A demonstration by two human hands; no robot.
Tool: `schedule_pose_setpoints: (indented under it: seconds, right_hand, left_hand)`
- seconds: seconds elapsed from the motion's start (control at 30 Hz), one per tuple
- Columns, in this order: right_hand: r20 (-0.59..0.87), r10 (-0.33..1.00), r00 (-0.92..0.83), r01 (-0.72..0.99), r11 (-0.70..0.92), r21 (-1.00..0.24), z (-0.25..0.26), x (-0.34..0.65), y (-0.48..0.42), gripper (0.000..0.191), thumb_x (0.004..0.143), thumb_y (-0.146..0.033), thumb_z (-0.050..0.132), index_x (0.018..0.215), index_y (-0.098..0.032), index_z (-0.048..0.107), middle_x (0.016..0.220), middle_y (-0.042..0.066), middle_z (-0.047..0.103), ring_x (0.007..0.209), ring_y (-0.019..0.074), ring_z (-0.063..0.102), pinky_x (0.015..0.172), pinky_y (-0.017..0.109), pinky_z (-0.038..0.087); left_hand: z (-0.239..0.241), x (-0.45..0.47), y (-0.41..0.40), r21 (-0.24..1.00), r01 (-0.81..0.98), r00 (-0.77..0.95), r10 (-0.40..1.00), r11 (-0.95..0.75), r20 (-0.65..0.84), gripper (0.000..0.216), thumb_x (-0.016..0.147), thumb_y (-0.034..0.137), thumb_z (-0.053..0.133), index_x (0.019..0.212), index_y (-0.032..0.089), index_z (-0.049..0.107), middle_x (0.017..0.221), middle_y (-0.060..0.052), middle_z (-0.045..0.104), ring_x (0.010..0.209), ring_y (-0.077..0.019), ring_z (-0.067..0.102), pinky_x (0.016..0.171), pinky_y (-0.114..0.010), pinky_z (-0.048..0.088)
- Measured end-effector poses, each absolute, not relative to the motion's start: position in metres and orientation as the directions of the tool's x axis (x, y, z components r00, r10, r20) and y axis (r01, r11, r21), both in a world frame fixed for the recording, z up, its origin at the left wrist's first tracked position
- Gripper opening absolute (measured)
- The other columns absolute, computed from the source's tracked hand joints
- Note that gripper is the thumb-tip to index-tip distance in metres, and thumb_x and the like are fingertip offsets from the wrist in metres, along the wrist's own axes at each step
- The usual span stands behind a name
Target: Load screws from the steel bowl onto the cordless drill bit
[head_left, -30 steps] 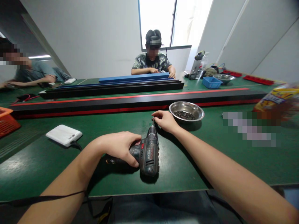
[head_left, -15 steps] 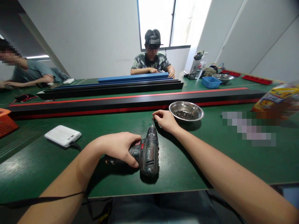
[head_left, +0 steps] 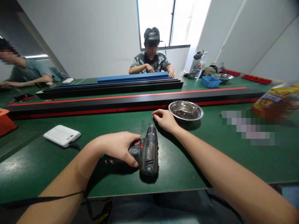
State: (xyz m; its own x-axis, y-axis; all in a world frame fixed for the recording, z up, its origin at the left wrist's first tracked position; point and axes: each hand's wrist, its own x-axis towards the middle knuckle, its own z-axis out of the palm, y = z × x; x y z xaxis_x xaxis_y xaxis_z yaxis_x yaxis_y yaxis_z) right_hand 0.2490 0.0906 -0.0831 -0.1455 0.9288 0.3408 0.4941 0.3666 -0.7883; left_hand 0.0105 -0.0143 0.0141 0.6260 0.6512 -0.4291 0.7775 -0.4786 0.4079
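A dark cordless drill [head_left: 147, 152] lies on the green table [head_left: 210, 155] in front of me, its bit pointing away. My left hand [head_left: 120, 147] is wrapped round the drill's handle. My right hand [head_left: 165, 119] pinches at the tip of the bit, fingers pressed together on something too small to make out. A steel bowl [head_left: 186, 110] of small dark screws stands just right of that hand.
Long black and red rails [head_left: 130, 101] lie across the table beyond the drill, with black and blue ones behind. A white power bank [head_left: 62, 135] sits at the left, an orange basket [head_left: 7, 123] at the far left. Two people sit across the table. A yellow packet [head_left: 277, 98] is at right.
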Motion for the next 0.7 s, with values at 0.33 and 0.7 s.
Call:
schedule_pose_setpoints:
  seconds: [0.33, 0.7]
  right_hand:
    - [0.330, 0.933, -0.142, 0.476, 0.357, -0.804, -0.0809, 0.2485, 0.0882, 0.016, 0.091, -0.013, 0.068, 0.103, -0.017, 0.078, 0.103, 0.008, 0.081, 0.093, 0.0202, 0.077, 0.091, 0.034, 0.059]
    - [0.335, 0.932, -0.142, 0.482, 0.360, -0.799, -0.0805, 0.2482, 0.0881, 0.016, 0.091, -0.012, 0.069, 0.103, -0.018, 0.078, 0.103, 0.008, 0.081, 0.093, 0.0203, 0.077, 0.091, 0.034, 0.059]
  left_hand:
    - [0.0144, 0.0097, -0.0130, 0.422, 0.774, 0.630, 0.647, -0.473, -0.429, 0.070, 0.064, 0.059, 0.084, 0.122, 0.025, 0.067, 0.106, -0.001, 0.074, 0.090, -0.0230, 0.068, 0.076, -0.028, 0.051]
    - [0.0139, 0.0103, -0.0135, 0.414, 0.777, 0.626, 0.654, -0.474, -0.425, 0.065, 0.064, 0.059, 0.084, 0.116, 0.024, 0.068, 0.104, -0.001, 0.073, 0.088, -0.0221, 0.068, 0.074, -0.027, 0.050]
